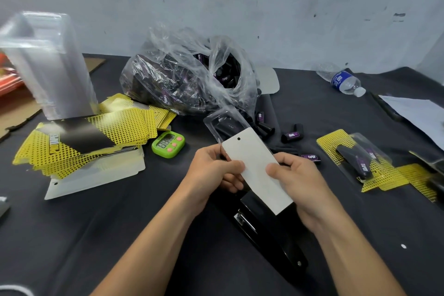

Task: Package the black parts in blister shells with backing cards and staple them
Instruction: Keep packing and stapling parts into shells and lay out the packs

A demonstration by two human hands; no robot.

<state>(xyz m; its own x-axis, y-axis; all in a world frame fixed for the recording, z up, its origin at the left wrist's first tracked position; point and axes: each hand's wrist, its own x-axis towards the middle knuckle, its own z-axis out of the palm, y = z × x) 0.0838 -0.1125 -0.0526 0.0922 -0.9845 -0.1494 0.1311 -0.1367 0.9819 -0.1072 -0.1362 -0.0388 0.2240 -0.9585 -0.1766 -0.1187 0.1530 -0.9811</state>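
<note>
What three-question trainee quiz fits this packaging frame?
1. True or false: the stapler lies on the table below the held backing card.
2. Which hand's thumb presses the card's right edge? A) left hand B) right hand
3. Fill in: the green timer sits beside the stack of yellow ______.

Key: 1 true. 2 B. 3 cards. The card's blank side faces the camera, partly slid into the blister shell; both hands grip it.
</note>
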